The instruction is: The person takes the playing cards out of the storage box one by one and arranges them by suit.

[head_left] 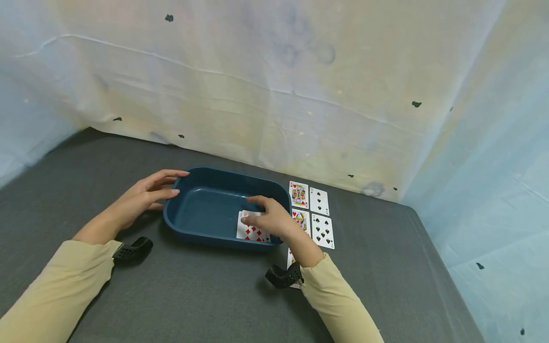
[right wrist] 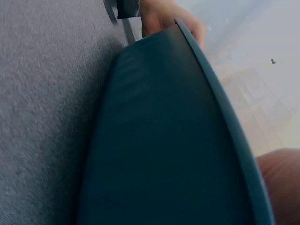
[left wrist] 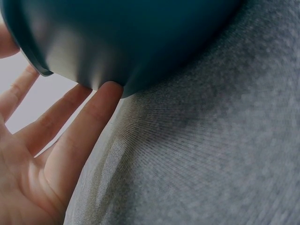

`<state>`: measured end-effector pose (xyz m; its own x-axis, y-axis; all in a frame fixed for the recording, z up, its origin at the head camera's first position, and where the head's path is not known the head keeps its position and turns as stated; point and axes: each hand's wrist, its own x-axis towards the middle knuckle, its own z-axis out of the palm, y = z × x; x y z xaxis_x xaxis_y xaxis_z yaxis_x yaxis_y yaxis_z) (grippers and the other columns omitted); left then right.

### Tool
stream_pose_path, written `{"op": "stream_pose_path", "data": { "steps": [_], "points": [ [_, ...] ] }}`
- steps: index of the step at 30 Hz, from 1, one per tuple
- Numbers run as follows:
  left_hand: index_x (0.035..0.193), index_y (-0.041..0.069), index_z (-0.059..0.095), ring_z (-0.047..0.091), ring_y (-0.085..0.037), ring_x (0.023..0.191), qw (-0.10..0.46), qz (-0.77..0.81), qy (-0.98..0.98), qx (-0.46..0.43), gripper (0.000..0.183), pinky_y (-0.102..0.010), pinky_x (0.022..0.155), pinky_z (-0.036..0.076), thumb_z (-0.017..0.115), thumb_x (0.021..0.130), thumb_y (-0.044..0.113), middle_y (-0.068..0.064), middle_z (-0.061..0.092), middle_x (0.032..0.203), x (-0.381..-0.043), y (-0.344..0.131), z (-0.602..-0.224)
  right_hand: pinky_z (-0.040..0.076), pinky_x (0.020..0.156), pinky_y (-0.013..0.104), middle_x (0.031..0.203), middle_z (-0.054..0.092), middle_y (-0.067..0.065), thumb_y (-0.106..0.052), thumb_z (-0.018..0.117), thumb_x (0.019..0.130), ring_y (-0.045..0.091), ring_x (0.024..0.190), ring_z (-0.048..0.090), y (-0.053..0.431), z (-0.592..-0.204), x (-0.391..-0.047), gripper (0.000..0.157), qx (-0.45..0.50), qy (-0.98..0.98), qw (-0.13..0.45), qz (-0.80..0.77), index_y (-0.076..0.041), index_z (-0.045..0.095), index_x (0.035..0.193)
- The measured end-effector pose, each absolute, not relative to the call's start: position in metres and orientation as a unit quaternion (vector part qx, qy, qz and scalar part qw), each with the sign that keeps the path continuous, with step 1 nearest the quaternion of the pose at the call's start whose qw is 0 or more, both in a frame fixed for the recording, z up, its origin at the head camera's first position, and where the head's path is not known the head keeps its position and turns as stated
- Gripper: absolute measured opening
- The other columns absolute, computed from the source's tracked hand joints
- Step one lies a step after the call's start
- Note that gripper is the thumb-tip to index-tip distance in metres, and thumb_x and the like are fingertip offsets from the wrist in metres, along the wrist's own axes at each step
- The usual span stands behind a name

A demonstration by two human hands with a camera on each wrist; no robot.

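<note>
A dark blue rectangular basin (head_left: 205, 209) stands on the grey surface. At its left end is my left hand (head_left: 143, 193), fingers mostly straight and touching the wall and rim; the left wrist view shows fingertips (left wrist: 112, 89) against the outside. Over the basin's right end reaches my right hand (head_left: 274, 219), thumb and forefinger apart. Below them a few overlapping playing cards (head_left: 250, 233) lie in the basin, a red diamond card on top. The thumb overlaps that card; whether it touches is unclear. In the right wrist view the basin's wall (right wrist: 150, 117) hides most of this hand.
Right of the basin lie face-up cards in two columns: a king of hearts (head_left: 299, 195), a spade card (head_left: 319, 201), a seven of spades (head_left: 322, 232) and other face cards, partly covered by the right forearm. A pale cloth (head_left: 257, 95) hangs behind the table.
</note>
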<state>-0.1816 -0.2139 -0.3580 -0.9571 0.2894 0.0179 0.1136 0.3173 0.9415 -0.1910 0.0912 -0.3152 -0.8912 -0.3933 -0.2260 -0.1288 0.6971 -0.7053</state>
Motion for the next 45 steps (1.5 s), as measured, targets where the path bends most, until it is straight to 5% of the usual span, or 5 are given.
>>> {"op": "stream_pose_path", "data": {
  "steps": [7,16,26,35,45],
  "points": [
    [0.148,0.020,0.032,0.035,-0.045,0.132,0.079,0.570,0.809,0.122,0.054,-0.071,0.093,0.034,0.052,0.099,0.031,-0.020,0.026,0.152,-0.182,-0.212,-0.357,0.046,0.088,0.041,0.139,0.042,0.019,-0.009,0.077,0.077,0.035,0.117,0.046,0.087,-0.319,-0.190,0.069,-0.202,0.944,0.180,-0.188,-0.011,0.049,0.139],
    [0.148,0.021,0.032,0.035,-0.044,0.132,0.081,0.571,0.808,0.123,0.054,-0.070,0.092,0.035,0.052,0.099,0.030,-0.020,0.024,0.153,-0.183,-0.212,-0.358,0.039,0.083,0.039,0.106,0.057,0.009,-0.020,0.083,0.073,0.027,0.100,0.045,0.087,-0.324,-0.190,0.043,-0.186,0.958,0.152,-0.155,-0.014,0.064,0.111],
    [0.148,0.021,0.033,0.036,-0.044,0.132,0.078,0.565,0.811,0.126,0.053,-0.069,0.092,0.036,0.051,0.099,0.031,-0.018,0.027,0.152,-0.181,-0.211,-0.357,0.040,0.087,0.040,0.112,0.052,0.013,-0.026,0.087,0.068,0.027,0.100,0.042,0.088,-0.325,-0.192,0.066,-0.179,0.962,0.140,-0.151,-0.014,0.057,0.126],
    [0.149,0.022,0.031,0.036,-0.045,0.132,0.079,0.565,0.812,0.125,0.054,-0.069,0.092,0.035,0.051,0.100,0.031,-0.020,0.025,0.153,-0.182,-0.212,-0.357,0.044,0.082,0.031,0.111,0.062,0.004,-0.019,0.083,0.075,0.021,0.103,0.049,0.094,-0.326,-0.195,0.038,-0.212,0.925,0.088,-0.304,-0.016,0.071,0.111],
    [0.149,0.020,0.031,0.035,-0.046,0.132,0.075,0.561,0.816,0.117,0.055,-0.071,0.092,0.035,0.051,0.099,0.032,-0.021,0.026,0.152,-0.182,-0.211,-0.358,0.048,0.067,0.023,0.118,0.059,0.007,-0.006,0.073,0.083,0.015,0.081,0.056,0.101,-0.325,-0.196,0.045,-0.294,0.869,0.134,-0.375,-0.016,0.065,0.126]
  ]
}}
